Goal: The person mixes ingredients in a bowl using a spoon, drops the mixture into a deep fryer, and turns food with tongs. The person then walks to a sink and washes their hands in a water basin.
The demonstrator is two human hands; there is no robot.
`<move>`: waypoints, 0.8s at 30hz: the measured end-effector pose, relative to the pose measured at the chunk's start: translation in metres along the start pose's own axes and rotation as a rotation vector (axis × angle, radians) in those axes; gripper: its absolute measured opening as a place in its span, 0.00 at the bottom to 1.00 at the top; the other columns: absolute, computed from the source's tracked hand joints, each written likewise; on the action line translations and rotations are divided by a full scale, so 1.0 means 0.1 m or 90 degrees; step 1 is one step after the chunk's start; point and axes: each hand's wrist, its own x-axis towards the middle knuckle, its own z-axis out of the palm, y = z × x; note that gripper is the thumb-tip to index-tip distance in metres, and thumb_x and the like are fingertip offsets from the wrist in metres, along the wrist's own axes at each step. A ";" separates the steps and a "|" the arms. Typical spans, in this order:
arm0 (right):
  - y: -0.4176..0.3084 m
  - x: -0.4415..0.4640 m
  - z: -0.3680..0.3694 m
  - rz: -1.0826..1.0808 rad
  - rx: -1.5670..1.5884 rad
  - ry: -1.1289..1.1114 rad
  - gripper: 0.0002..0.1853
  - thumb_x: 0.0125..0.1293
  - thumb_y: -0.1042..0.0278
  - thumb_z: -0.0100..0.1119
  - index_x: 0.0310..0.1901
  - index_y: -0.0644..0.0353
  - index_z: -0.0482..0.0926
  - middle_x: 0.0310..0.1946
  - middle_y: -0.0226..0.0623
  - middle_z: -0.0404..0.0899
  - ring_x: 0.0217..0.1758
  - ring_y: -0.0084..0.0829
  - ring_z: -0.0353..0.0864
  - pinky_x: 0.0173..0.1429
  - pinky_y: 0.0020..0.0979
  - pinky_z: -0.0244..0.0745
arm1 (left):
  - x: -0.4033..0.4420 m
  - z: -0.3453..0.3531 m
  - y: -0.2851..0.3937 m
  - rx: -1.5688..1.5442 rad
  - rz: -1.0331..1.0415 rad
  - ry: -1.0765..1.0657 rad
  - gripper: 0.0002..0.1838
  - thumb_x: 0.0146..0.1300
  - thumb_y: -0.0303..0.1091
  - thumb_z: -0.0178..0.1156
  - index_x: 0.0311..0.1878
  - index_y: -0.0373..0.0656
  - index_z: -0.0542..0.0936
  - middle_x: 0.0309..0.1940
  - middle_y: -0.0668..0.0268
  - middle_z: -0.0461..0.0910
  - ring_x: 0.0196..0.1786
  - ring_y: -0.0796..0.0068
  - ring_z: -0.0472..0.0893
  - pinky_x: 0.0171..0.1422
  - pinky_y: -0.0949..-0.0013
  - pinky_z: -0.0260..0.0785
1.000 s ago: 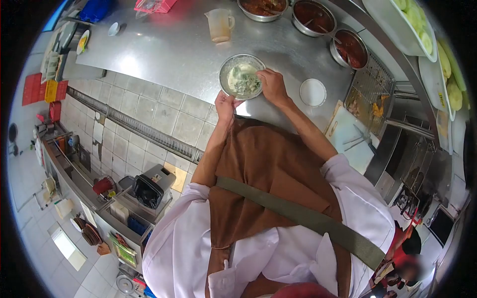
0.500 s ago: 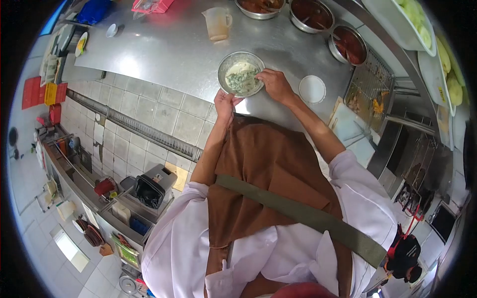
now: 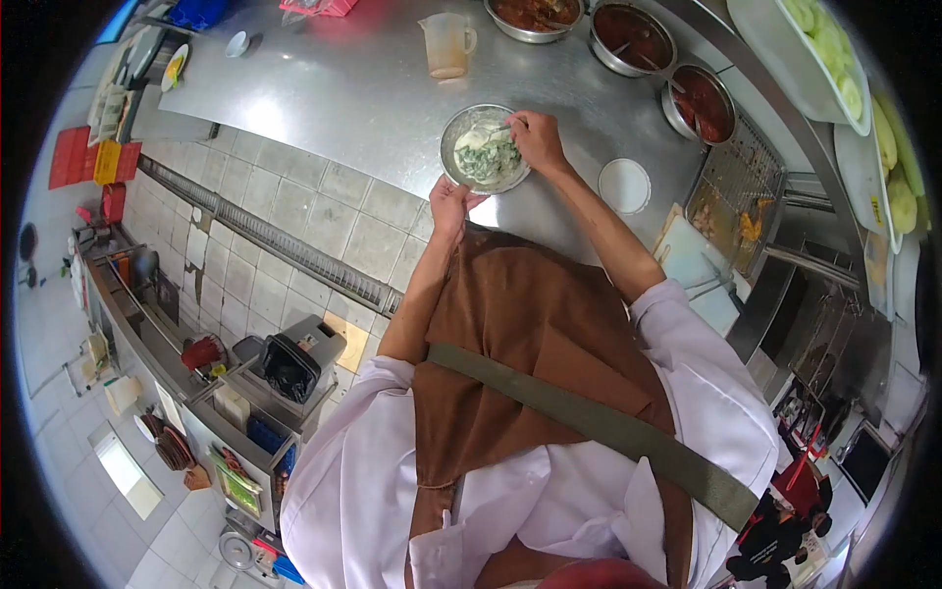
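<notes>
A round metal bowl (image 3: 448,147) stands on the steel table just in front of my apron. Inside it lies a creamy white mix with green leafy pieces (image 3: 491,157). My left hand (image 3: 453,204) grips the bowl's near left rim, thumb and fingers closed on it. At the upper right rim, over the bowl, my right hand (image 3: 537,142) is closed in a pinch. What it holds is mostly hidden by the fingers and too small to name.
Beyond the bowl stands a clear measuring jug (image 3: 448,49). Metal bowls of red sauce (image 3: 631,39) line the far right. A small white round dish (image 3: 625,186) sits right of my forearm, near a wire rack (image 3: 731,201). Trays of cut vegetables (image 3: 822,59) are above.
My right hand has shifted up along the bowl's rim, and the green and white mix has changed shape. My left hand keeps its grip. The whole view has moved slightly.
</notes>
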 end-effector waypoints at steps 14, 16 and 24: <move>-1.00 0.22 -0.90 -0.232 0.045 0.009 0.10 0.70 0.71 0.56 0.42 0.67 0.85 0.22 0.30 0.79 0.21 0.17 0.71 0.26 0.25 0.67 | -0.01 -0.01 0.01 -0.003 -0.003 -0.021 0.10 0.63 0.14 0.48 0.45 0.32 0.75 0.33 0.58 0.80 0.32 0.66 0.85 0.45 0.61 0.87; -1.25 0.21 -1.04 -0.237 0.019 -0.002 0.10 0.68 0.70 0.54 0.41 0.66 0.85 0.24 0.38 0.81 0.26 0.31 0.80 0.34 0.31 0.74 | 0.00 -0.03 0.01 0.002 -0.001 -0.022 0.10 0.63 0.14 0.48 0.45 0.32 0.75 0.33 0.59 0.80 0.33 0.65 0.86 0.45 0.60 0.87; -1.65 0.18 -1.26 -0.423 0.009 0.004 0.07 0.70 0.74 0.57 0.43 0.66 0.84 0.27 0.36 0.80 0.26 0.25 0.76 0.33 0.26 0.71 | 0.04 -0.07 -0.03 0.014 0.003 -0.032 0.08 0.65 0.16 0.49 0.45 0.34 0.75 0.37 0.57 0.82 0.34 0.65 0.86 0.45 0.61 0.87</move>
